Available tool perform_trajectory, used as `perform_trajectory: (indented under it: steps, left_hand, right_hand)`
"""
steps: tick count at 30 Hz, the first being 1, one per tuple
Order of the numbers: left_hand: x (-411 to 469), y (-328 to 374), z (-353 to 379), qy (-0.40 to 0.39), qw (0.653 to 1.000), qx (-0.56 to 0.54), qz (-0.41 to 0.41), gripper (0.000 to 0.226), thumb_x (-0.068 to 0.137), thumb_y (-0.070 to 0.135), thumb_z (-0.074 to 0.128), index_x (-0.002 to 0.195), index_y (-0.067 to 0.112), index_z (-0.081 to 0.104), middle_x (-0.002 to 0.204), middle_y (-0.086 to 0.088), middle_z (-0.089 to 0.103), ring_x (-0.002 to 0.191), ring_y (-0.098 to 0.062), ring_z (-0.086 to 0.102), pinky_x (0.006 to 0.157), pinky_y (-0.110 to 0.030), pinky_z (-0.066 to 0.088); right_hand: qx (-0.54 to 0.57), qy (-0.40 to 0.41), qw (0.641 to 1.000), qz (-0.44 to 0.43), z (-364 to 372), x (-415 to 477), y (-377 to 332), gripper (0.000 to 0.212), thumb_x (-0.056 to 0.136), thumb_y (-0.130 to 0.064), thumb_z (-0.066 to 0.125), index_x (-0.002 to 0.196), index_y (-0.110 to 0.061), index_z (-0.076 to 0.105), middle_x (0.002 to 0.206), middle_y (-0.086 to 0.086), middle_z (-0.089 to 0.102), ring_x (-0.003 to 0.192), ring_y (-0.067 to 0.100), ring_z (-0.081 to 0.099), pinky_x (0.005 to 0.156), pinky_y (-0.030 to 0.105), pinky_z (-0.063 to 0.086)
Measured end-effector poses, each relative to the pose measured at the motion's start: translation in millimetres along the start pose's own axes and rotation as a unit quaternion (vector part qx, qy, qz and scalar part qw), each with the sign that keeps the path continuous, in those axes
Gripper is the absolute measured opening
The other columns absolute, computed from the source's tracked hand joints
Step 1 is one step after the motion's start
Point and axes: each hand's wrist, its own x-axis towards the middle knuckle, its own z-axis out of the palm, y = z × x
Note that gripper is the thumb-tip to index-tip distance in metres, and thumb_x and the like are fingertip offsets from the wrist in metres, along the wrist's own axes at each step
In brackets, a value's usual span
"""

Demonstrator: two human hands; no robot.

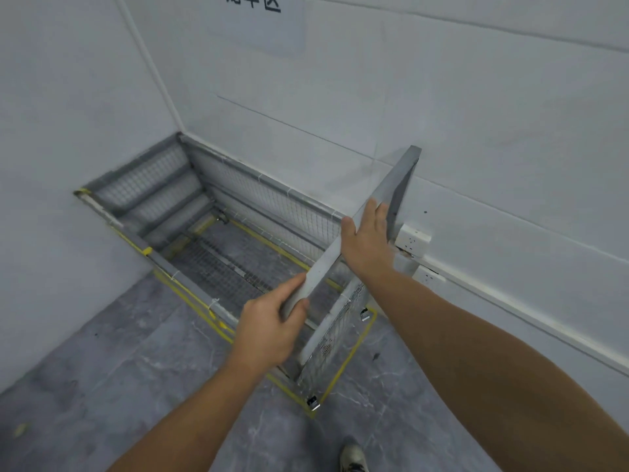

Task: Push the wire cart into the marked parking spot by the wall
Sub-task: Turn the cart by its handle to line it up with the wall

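Note:
A grey wire cart [218,247] with mesh sides stands in the corner, its long side against the wall. Yellow floor tape [350,356] outlines a rectangle around its base, and the near castor [312,401] sits just inside the tape's front corner. My left hand [269,325] is wrapped around the near end of the cart's grey top bar [343,240]. My right hand [369,240] lies flat on that same bar further along, fingers spread and palm pressing on it.
White walls meet in the corner behind the cart. A sign with dark characters [258,15] hangs high on the wall. A white wall socket [412,238] sits just right of the cart's bar. My shoe [352,456] stands on the grey marbled floor.

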Motion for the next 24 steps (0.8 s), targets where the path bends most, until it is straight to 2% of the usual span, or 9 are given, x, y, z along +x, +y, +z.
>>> perform_trajectory:
  steps: [4, 9, 11, 14, 16, 18, 20, 22, 24]
  left_hand:
    - [-3, 1, -1, -0.001, 1.0, -0.002, -0.007, 0.043, 0.088, 0.043, 0.058, 0.13, 0.037, 0.059, 0.091, 0.012, 0.072, 0.071, -0.007, 0.064, 0.063, -0.027, 0.052]
    - [-4, 3, -3, -0.029, 1.0, -0.004, -0.008, 0.039, 0.093, 0.031, 0.06, 0.132, 0.034, 0.057, 0.089, 0.013, 0.068, 0.068, -0.001, 0.061, 0.056, -0.012, 0.043]
    - [-3, 3, -5, -0.045, 0.999, -0.003, -0.009, 0.041, 0.094, 0.031, 0.059, 0.134, 0.032, 0.055, 0.094, 0.017, 0.065, 0.075, 0.004, 0.061, 0.058, -0.01, 0.044]
    - [-1, 4, -7, -0.07, 0.997, 0.021, 0.001, 0.045, 0.094, 0.03, 0.059, 0.138, 0.032, 0.049, 0.096, 0.019, 0.059, 0.075, 0.002, 0.06, 0.058, -0.012, 0.046]
    - [0, 5, -8, -0.081, 0.996, 0.041, 0.006, 0.048, 0.094, 0.031, 0.059, 0.14, 0.032, 0.045, 0.102, 0.015, 0.057, 0.072, 0.002, 0.059, 0.058, -0.013, 0.045]
    - [0, 8, -8, -0.093, 0.993, 0.073, 0.016, 0.05, 0.094, 0.033, 0.058, 0.142, 0.032, 0.041, 0.107, 0.012, 0.058, 0.07, 0.0, 0.057, 0.058, -0.014, 0.041]
    - [5, 13, -8, -0.095, 0.988, 0.122, 0.023, 0.05, 0.093, 0.039, 0.057, 0.14, 0.034, 0.04, 0.11, 0.007, 0.062, 0.076, -0.007, 0.058, 0.066, -0.025, 0.047]
    - [15, 19, -5, -0.085, 0.981, 0.17, 0.023, 0.047, 0.092, 0.043, 0.055, 0.136, 0.036, 0.041, 0.111, 0.005, 0.064, 0.085, -0.014, 0.06, 0.074, -0.037, 0.051]
    - [22, 26, 2, -0.074, 0.977, 0.201, 0.015, 0.044, 0.092, 0.044, 0.054, 0.133, 0.036, 0.043, 0.11, 0.006, 0.064, 0.088, -0.016, 0.06, 0.076, -0.038, 0.051]
  right_hand:
    - [-0.013, -0.001, 1.0, -0.017, -2, -1, 3, 0.07, 0.102, -0.053, 0.025, 0.156, -0.024, -0.007, 0.165, 0.0, -0.016, 0.152, 0.021, -0.006, 0.119, 0.055, 0.011]
    - [-0.036, 0.016, 0.998, -0.044, -7, -3, 11, 0.072, 0.1, -0.056, 0.03, 0.157, -0.023, 0.001, 0.166, 0.003, -0.003, 0.152, 0.025, -0.001, 0.118, 0.054, 0.017]
    - [-0.045, 0.02, 0.997, -0.054, -8, -3, 14, 0.071, 0.099, -0.058, 0.029, 0.156, -0.023, 0.006, 0.165, 0.004, 0.007, 0.151, 0.027, 0.003, 0.117, 0.056, 0.02]
    - [-0.084, 0.042, 0.993, -0.076, -13, -2, 14, 0.077, 0.088, -0.067, 0.023, 0.148, -0.018, 0.024, 0.155, 0.011, 0.025, 0.145, 0.03, 0.017, 0.107, 0.06, 0.034]
    - [-0.12, 0.039, 0.987, -0.095, -16, 0, 14, 0.073, 0.089, -0.066, 0.025, 0.144, -0.018, 0.03, 0.155, 0.014, 0.023, 0.146, 0.031, 0.016, 0.107, 0.06, 0.033]
    - [-0.17, 0.043, 0.975, -0.138, -19, 3, 16, 0.063, 0.097, -0.058, 0.029, 0.145, -0.018, 0.033, 0.159, 0.015, 0.016, 0.148, 0.031, 0.01, 0.111, 0.059, 0.03]
    - [-0.209, 0.054, 0.956, -0.199, -24, 12, 17, 0.056, 0.099, -0.053, 0.031, 0.139, -0.015, 0.042, 0.159, 0.016, 0.02, 0.148, 0.033, 0.013, 0.114, 0.057, 0.027]
    - [-0.232, 0.032, 0.942, -0.242, -27, 24, 21, 0.057, 0.1, -0.053, 0.03, 0.134, -0.013, 0.051, 0.157, 0.017, 0.028, 0.148, 0.034, 0.016, 0.118, 0.055, 0.021]
    - [-0.234, 0.022, 0.921, -0.309, -30, 37, 28, 0.062, 0.098, -0.054, 0.027, 0.124, -0.01, 0.062, 0.147, 0.018, 0.046, 0.144, 0.036, 0.028, 0.115, 0.057, 0.023]
